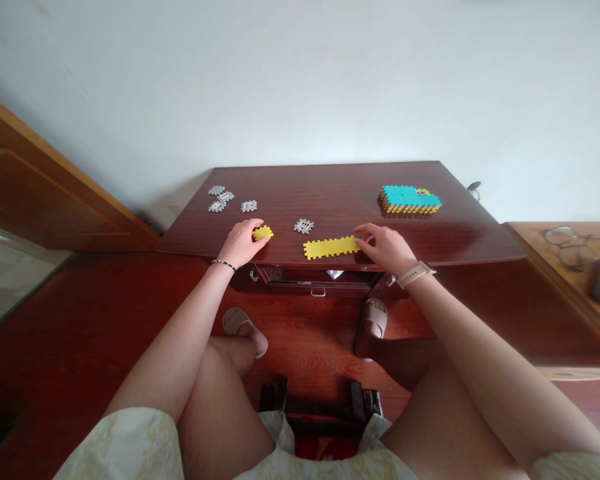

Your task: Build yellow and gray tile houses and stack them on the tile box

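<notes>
Between the thumb and fingers of my left hand [243, 243] is a small yellow interlocking tile [263, 233] with notched edges, at the table's front left. My right hand [383, 245] pinches the right end of a yellow strip of joined tiles [330, 247], which lies along the front edge of the table. Just behind the strip's left end lies a grey tile [304, 226] with a window-like grid. The small yellow tile and the strip are apart from each other.
Several grey tiles [217, 206] lie at the table's [300, 187] left, one grey tile [249, 206] apart from them. A stacked block of turquoise, yellow and orange tiles [410, 199] sits at the right. Glasses [570, 248] rest on a wooden surface at far right.
</notes>
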Demonstrator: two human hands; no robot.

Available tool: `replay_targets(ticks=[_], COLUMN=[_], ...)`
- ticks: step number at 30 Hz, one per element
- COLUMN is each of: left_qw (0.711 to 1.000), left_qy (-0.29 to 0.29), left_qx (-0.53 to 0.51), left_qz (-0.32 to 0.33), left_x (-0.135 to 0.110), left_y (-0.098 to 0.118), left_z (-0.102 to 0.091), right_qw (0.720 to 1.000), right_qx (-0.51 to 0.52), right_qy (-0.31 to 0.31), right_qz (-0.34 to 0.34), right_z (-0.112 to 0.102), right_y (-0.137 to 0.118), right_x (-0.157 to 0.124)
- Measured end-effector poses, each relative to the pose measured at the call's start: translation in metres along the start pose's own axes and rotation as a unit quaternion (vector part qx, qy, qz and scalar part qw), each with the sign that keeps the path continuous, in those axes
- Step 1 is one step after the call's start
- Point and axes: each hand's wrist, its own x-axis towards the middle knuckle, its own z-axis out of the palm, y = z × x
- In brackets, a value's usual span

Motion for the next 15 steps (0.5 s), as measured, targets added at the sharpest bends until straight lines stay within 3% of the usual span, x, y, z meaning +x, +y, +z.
replay_targets(ticks=[7,12,15], left_qw=[0.999,0.989,0.980], left_qy=[0.008,-0.032,-0.064], left_qx=[0.006,-0.017,-0.005], left_qz=[0.046,0.144,0.190], left_x=[-0.002,-0.017,-0.035], left_y=[0.022,0.073,0.106], left_z=[0.001,0.025,0.047], right_qw=[0.997,0.990,0.985], right_qx=[-0.060,-0.090,-0.131], right_qy=[0.025,0.003,-0.017], right_qz=[-0.051,-0.109,-0.106], right_z=[-0.001,0.004,0.015], right_y=[-0.016,-0.050,-0.074], right_x=[-0.005,-0.017,-0.032])
